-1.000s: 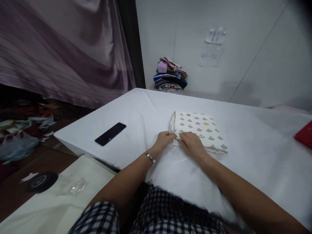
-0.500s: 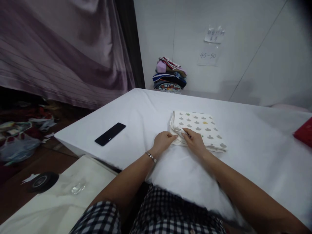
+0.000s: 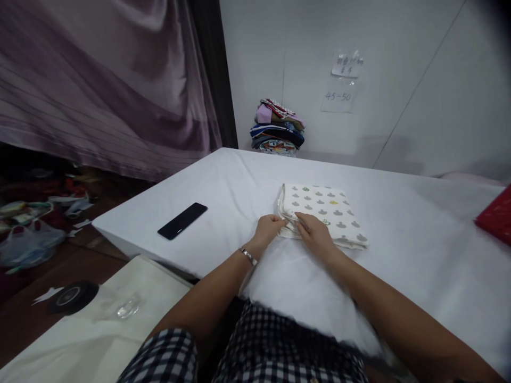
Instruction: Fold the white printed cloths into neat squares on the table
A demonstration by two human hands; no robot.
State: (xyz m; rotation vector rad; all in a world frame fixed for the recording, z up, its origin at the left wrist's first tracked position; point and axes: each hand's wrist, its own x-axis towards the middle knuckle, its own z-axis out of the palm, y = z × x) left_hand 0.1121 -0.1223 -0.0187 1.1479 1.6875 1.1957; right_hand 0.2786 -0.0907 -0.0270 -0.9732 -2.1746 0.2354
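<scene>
A folded white cloth point(image 3: 323, 205) with grey, green and yellow printed figures lies on the white-covered table point(image 3: 239, 186). My left hand point(image 3: 269, 229), with a bracelet at the wrist, pinches the layers at the cloth's near left corner. Just to its right, my right hand point(image 3: 316, 230) grips the upper layers along the same near edge, its thumb and fingers closed on the fabric. Parts of the fingertips are hidden in the folds.
A black phone point(image 3: 182, 221) lies left of the cloth. Folded fabrics point(image 3: 278, 127) are stacked by the wall, under paper signs point(image 3: 338, 97). A red item point(image 3: 496, 215) is at the right edge. At lower left, a black roll point(image 3: 74, 297) sits beside a cream surface point(image 3: 155, 287).
The upper layers lie a little flatter at the near left corner, with both hands still on the cloth. The camera view has shifted slightly.
</scene>
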